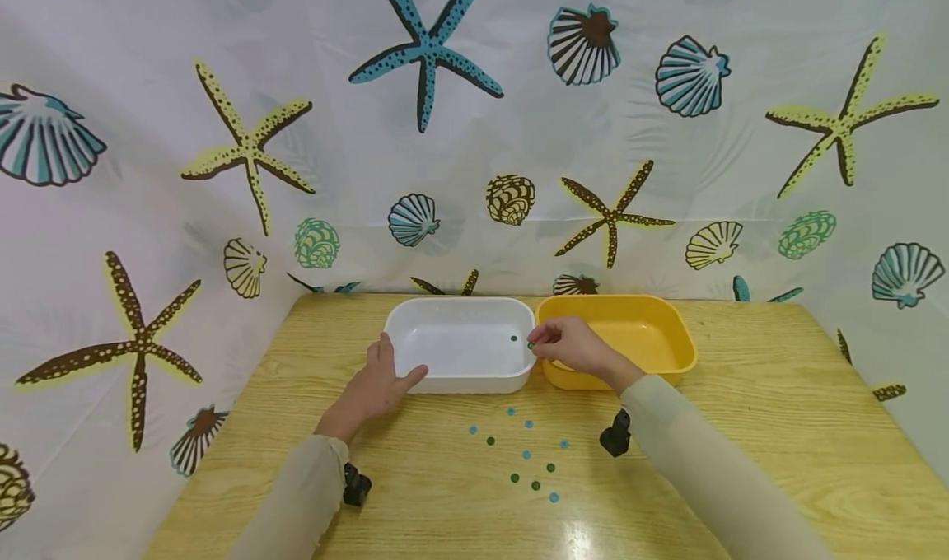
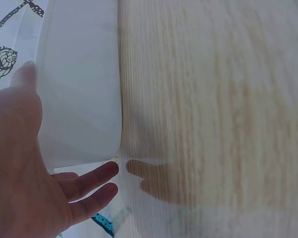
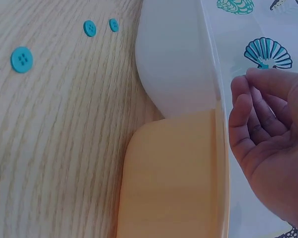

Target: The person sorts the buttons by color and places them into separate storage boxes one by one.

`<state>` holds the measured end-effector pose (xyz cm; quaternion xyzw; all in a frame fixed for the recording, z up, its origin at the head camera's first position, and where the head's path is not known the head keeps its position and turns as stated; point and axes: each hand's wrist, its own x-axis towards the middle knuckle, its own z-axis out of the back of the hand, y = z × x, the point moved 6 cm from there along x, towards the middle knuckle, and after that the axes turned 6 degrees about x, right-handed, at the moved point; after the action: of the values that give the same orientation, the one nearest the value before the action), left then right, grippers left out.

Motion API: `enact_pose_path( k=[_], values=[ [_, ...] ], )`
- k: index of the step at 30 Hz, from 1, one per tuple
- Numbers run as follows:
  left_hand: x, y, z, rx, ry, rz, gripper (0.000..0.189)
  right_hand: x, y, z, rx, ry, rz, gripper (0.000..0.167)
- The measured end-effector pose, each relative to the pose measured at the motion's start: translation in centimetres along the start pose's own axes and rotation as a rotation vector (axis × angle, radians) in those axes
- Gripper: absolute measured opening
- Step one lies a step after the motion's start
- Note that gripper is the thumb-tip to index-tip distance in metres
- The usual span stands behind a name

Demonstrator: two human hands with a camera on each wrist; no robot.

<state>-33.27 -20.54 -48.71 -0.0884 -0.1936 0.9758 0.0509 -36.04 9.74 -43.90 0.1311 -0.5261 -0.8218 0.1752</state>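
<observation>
Green button (image 1: 530,346) pinched in the fingertips of the right hand (image 1: 577,344), at the right end of the white tub (image 1: 452,385); it's too small from here to tell which way its face points. That tub's long axis runs left to right, like the yellow tub (image 1: 656,338) just beside it, and the left hand (image 1: 374,385) is spread at its near left corner, thumb on the rim. Round blue buttons (image 1: 526,455) lie flat on the near wooden table (image 1: 415,494).

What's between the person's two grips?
In the head view, a white oblong plastic tub lies between the left grip and right grip, with a small round green button inside.
</observation>
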Motion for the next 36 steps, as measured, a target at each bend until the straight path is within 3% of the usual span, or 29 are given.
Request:
enact_pose_path(
  k=[36],
  values=[
    [0.1,0.2,-0.1,-0.009,-0.010,0.003,0.106,3.1,-0.1,-0.5,-0.015,-0.043,-0.073,0.014]
  ],
)
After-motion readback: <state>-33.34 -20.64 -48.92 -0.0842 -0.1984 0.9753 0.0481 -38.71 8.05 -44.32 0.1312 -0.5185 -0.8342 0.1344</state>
